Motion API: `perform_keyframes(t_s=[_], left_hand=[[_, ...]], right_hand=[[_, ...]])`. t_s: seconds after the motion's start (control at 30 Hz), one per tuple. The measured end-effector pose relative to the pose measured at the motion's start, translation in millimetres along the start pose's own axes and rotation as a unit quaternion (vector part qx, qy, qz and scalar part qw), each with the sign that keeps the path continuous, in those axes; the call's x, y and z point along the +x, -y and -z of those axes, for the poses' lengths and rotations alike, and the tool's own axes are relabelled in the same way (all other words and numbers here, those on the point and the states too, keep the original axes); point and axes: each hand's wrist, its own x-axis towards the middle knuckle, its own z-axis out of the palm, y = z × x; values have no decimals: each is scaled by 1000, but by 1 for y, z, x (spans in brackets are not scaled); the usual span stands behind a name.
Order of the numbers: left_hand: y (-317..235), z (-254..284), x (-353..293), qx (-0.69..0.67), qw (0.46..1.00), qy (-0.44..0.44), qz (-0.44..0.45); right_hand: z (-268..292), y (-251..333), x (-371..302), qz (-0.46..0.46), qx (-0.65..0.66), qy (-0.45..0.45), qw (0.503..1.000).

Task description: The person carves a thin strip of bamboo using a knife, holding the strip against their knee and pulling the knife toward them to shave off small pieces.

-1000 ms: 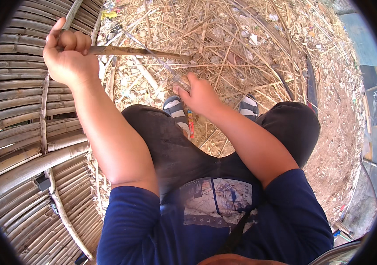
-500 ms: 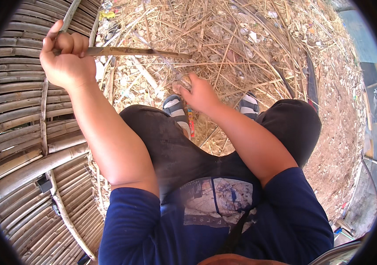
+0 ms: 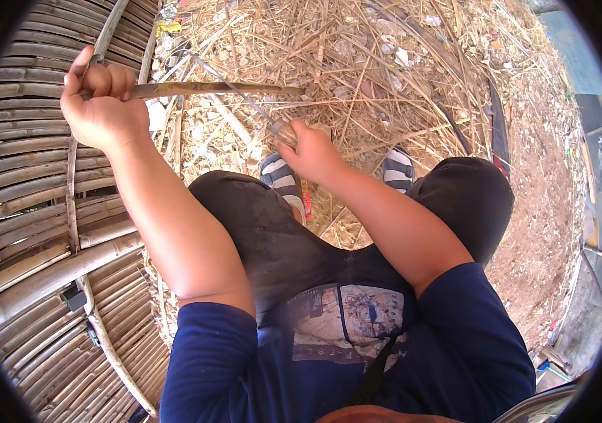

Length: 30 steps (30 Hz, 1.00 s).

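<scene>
My left hand [image 3: 107,106], raised at the upper left, has its fingers wrapped round one end of a long flat bamboo strip [image 3: 199,89]. The strip sticks out to the right, roughly level, above the straw-covered ground. In my right hand [image 3: 313,153], near my left foot, is the light-coloured handle of a knife [image 3: 284,132]. Its thin blade points up and left and crosses the strip near the middle. Whether the edge touches the bamboo I cannot tell.
A slatted bamboo wall [image 3: 22,155] runs close along the left. Straw and cut strips [image 3: 343,56] litter the ground ahead, around my striped sandals [image 3: 397,168]. A dark curved piece [image 3: 498,130] lies to the right, near bare brown soil [image 3: 533,204].
The knife blade has swung up and leftward across the strip, and my right hand has shifted slightly down and left. My left hand and the strip have dropped a little.
</scene>
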Motion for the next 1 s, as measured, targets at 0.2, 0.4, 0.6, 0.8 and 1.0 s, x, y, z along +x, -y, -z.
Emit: perform_keyframes(t_s=[0.2,0.4,0.6,0.8,1.0], left_hand=[[0,14,6,16,998,-63,-3],[0,-13,-3,20,999,-27,-10],[-1,5,3,41,996,-73,-9],[1,-5,-1,25,998,-50,-12],[-1,-19,-7,87,992,-88,-20]], right_hand=[[32,63,3,52,41,-11,998],[13,25,3,85,-35,-39,995],[5,13,5,-20,-52,23,998],[31,68,1,73,60,-20,995],[-12,-38,1,-20,-103,-21,994]])
